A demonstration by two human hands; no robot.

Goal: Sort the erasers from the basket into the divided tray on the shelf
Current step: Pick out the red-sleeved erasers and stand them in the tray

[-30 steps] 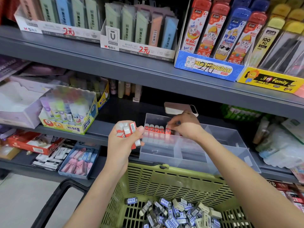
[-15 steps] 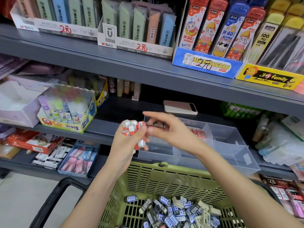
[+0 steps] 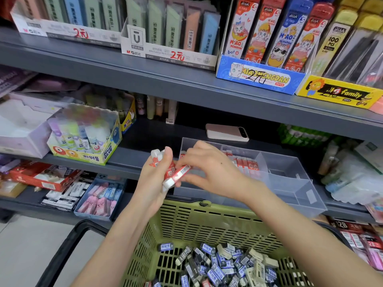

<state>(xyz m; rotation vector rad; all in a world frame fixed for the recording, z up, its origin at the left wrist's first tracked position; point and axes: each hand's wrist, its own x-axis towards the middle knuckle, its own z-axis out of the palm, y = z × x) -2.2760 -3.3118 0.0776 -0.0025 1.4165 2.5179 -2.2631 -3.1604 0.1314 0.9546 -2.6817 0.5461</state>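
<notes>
Red-sleeved erasers (image 3: 246, 163) upright in clear divided tray (image 3: 290, 179) on shelf; blue- and black-sleeved erasers (image 3: 219, 264) heaped in green basket (image 3: 207, 222)

Both bare forearms rose from the near edge toward the middle of the scene, the left arm from the lower left, the right arm from the lower right. The left hand (image 3: 154, 181) was curled, thumb raised, fingers closed round a small bunch. The right hand (image 3: 209, 169) lay just right of it, touching, its fingertips (image 3: 182, 164) pinching there.
</notes>
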